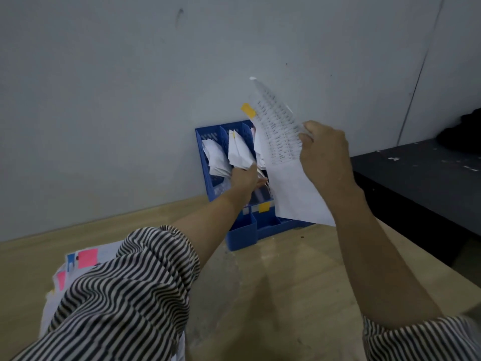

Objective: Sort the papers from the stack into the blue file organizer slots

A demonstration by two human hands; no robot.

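Note:
The blue file organizer (239, 238) stands against the grey wall, with white papers (216, 157) sticking up from its slots. My left hand (246, 177) reaches into it and touches the sheets of the middle slot (239, 149). My right hand (325, 155) holds a printed white sheet (286, 162) with a yellow tag (248, 110) in the air, in front of the organizer's right side. The paper stack (86, 259), with pink and blue tags, lies at the lower left, partly hidden by my striped sleeve.
A light wooden tabletop (273, 295) carries everything. A black table (421, 183) stands to the right, with a dark object (460, 131) on its far end. The wall is right behind the organizer.

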